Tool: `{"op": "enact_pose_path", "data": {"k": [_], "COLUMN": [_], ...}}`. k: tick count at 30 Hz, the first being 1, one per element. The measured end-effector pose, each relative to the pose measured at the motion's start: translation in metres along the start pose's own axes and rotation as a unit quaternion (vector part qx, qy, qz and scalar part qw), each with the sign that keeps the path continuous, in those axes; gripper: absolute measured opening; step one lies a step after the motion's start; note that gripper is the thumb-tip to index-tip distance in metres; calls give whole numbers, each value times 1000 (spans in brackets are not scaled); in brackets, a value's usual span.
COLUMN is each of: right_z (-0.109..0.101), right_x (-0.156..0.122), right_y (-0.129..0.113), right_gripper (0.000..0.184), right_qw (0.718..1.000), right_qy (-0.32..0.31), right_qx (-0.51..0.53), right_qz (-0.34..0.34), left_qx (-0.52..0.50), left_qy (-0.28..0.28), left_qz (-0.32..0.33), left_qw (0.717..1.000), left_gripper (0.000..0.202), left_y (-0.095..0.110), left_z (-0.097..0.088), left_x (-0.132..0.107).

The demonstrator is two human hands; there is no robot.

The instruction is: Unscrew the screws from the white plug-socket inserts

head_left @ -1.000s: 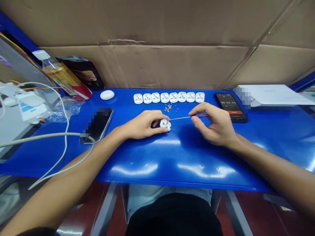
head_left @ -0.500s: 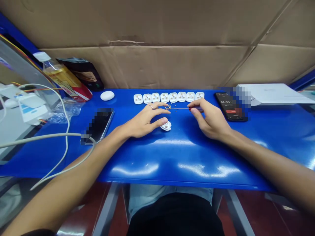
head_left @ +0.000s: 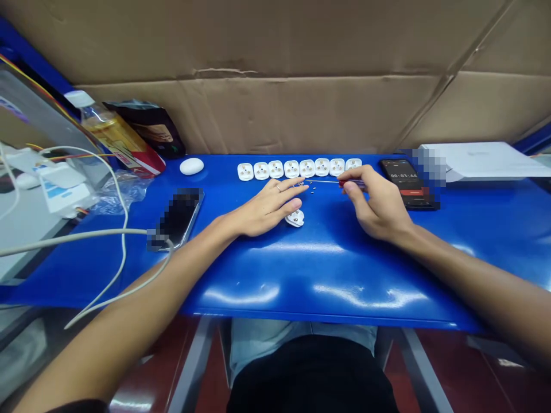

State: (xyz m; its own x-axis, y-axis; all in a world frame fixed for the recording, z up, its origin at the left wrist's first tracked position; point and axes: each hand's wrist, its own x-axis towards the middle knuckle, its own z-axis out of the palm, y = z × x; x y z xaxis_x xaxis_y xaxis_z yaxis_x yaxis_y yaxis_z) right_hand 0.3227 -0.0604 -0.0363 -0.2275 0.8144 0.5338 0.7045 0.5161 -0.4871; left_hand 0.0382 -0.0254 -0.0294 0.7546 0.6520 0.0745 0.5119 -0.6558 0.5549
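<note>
The person's left hand (head_left: 269, 209) lies spread and relaxed on the blue work table (head_left: 327, 275), palm down, with a ring (head_left: 278, 187) on one finger. Its fingertips reach toward a small scatter of tiny screws (head_left: 301, 186), too small to count. Just below that hand's thumb, a loose white plug body (head_left: 295, 218) lies tilted on the table, apparently not touching the hand. The right hand (head_left: 379, 209) pinches a thin precision screwdriver (head_left: 327, 182) with a red handle between thumb and fingers. Its slim shaft points left, and its tip sits over the screws, near the left fingertips.

Along the far edge, eight white plug bodies (head_left: 299, 169) stand in a neat row. To the upper right, a phone (head_left: 402, 178) shows a running timer, and a white flat package (head_left: 486, 160) sits beyond it. A pixelated phone (head_left: 176, 218) lies left of the hands, with a white mouse (head_left: 191, 166) above it. A white cable (head_left: 123, 229) crosses the left side, and a plastic bottle (head_left: 103, 129) and a dark pouch (head_left: 150, 129) stand at the upper left against cardboard (head_left: 275, 109).
</note>
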Motion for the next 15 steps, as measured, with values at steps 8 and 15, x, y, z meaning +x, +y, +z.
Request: {"op": "enact_pose_path", "data": {"k": [8,15], "right_z": [-7,-11], "right_x": [-7,-12], "right_y": [-7,-16], "right_gripper": [19,17], "right_qw": [997,993], "right_qy": [33,-52], "right_qx": [71,88], "right_qz": [-7,-64], "left_qx": [-25,5], "left_qy": [73,27], "left_qz": [-7,19], "left_qw": [997,999], "left_gripper": [61,70], "left_y": [-4,0], "left_z": [-12,-11], "left_x": [-12,-11]}}
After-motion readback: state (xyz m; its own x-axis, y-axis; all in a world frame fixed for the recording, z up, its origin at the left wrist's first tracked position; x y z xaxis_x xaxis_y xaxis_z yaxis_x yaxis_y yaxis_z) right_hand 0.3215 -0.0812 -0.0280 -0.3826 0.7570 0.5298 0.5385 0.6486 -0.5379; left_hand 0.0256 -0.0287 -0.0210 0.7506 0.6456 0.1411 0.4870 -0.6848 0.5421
